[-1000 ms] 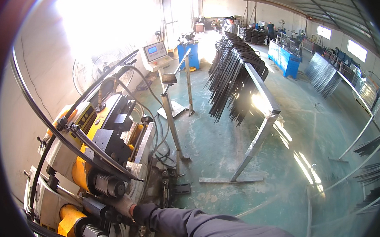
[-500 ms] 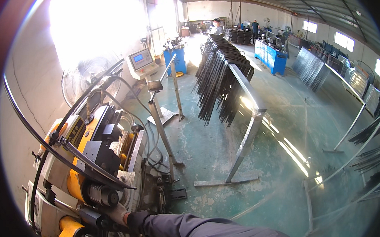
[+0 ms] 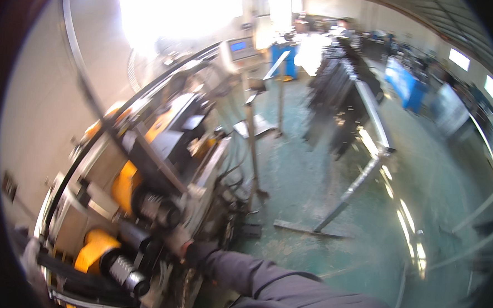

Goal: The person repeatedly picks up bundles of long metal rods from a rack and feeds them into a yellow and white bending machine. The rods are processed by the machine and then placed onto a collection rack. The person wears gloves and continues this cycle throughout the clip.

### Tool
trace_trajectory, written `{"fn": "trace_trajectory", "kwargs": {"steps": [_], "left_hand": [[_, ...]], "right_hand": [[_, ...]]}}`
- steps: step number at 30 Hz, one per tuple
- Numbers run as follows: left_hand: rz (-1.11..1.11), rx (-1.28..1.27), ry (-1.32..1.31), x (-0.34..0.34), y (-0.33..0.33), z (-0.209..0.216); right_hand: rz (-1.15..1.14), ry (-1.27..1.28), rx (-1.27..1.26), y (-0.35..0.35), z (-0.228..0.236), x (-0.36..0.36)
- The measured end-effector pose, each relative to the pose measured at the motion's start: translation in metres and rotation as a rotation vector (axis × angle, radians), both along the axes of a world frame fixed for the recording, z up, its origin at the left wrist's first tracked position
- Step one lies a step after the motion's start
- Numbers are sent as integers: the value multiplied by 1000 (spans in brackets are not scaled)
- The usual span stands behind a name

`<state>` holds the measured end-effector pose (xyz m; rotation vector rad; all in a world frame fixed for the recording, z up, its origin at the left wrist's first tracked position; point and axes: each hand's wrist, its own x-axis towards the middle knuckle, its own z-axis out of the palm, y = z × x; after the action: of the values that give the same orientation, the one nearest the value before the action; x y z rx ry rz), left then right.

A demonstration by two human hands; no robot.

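Near field: the hands are blurred. The left hand (image 3: 32,259) lies at the left edge, against a dark bar of the yellow-and-black machine (image 3: 126,187); its grip cannot be told. The right hand (image 3: 176,240), in a grey sleeve (image 3: 257,274), reaches beside the ridged roller (image 3: 160,209), fingers hidden, grip likewise indeterminate. A curved dark tube (image 3: 79,70) slants above the machine. Middle field: a control box (image 3: 242,50) and a metal rack (image 3: 371,107) hung with dark rods (image 3: 338,97). Far field: blue cabinets (image 3: 404,84).
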<state>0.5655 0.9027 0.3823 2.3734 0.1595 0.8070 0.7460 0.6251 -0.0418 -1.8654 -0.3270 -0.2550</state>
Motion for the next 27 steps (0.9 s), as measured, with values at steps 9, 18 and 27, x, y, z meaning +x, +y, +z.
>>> {"fn": "trace_trajectory", "kwargs": {"steps": [9,18,27], "left_hand": [[-166,-319,92,-26,-49,11],[-191,-398,75,-23,-48,7],[-69,-324,112,-24,-45,4]], "right_hand": [[184,202,497,-12,7,-13],[138,278,730,-12,26,-21],[148,207,569,-12,17,-16]]}}
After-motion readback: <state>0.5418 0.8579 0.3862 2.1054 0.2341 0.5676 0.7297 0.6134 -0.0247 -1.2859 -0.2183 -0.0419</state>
